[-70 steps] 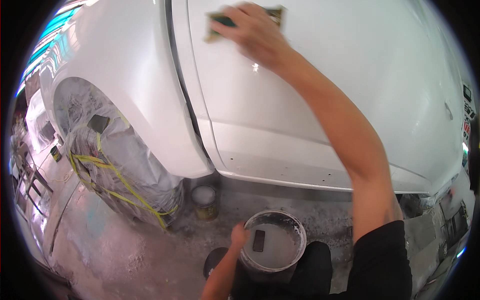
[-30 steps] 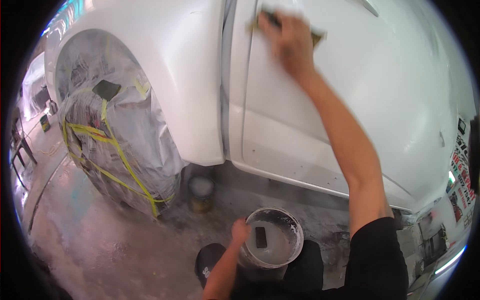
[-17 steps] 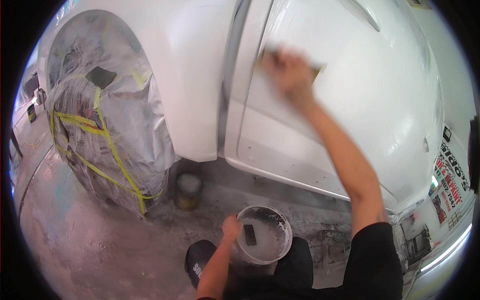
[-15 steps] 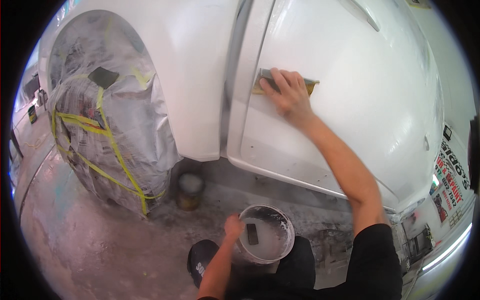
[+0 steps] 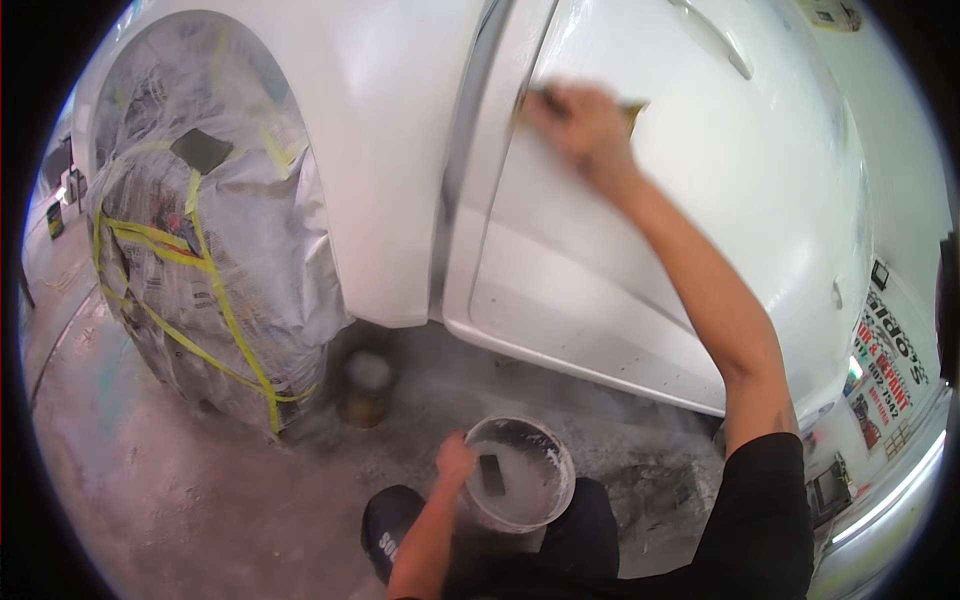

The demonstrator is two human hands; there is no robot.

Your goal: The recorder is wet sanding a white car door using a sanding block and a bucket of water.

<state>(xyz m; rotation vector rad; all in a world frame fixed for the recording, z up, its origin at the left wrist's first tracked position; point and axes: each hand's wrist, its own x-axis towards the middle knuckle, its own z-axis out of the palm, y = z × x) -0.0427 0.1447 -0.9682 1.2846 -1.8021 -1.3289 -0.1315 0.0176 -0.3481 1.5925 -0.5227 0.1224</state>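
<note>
At one o'clock, our right hand (image 5: 592, 128) gripped a pad (image 5: 636, 113) against the white door (image 5: 700, 200); at six, our left hand (image 5: 456, 457) clutched a bucket (image 5: 571, 478), fingers closed on its rim.

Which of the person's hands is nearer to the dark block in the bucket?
Left. The left hand grips the bucket rim, just left of the dark block; the right hand is farther off, up at the white vehicle door.

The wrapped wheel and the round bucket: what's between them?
In the head view, a round can with a pale top stands between the wrapped wheel and the bucket, nearer the wheel; the left hand is at the bucket's left rim.
</note>
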